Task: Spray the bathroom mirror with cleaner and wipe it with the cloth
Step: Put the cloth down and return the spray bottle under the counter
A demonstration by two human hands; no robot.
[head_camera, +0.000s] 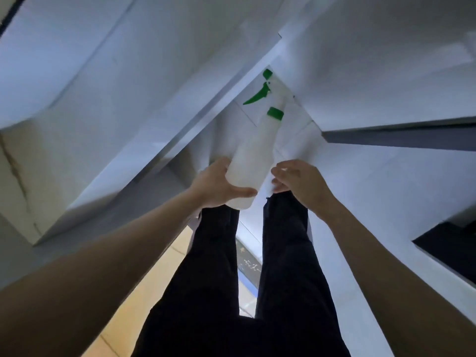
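Note:
A white spray bottle point(251, 161) with a green trigger and green collar is held low in front of my legs, its nozzle pointing away from me. My left hand point(219, 185) grips it around the lower body, thumb across the front. Just right of the bottle's base, my right hand point(300, 185) has its fingers curled. A bright white patch lies under those fingers, and I cannot tell if it is a cloth or the floor. No mirror shows in this downward, blurred view.
My legs in dark trousers point(283, 266) fill the lower middle. White tiled floor point(296, 130) lies beyond the bottle. A white panel point(128, 124) runs diagonally at the left, a dark-edged white surface point(399, 135) stands at the right, and tan flooring point(144, 292) shows at the lower left.

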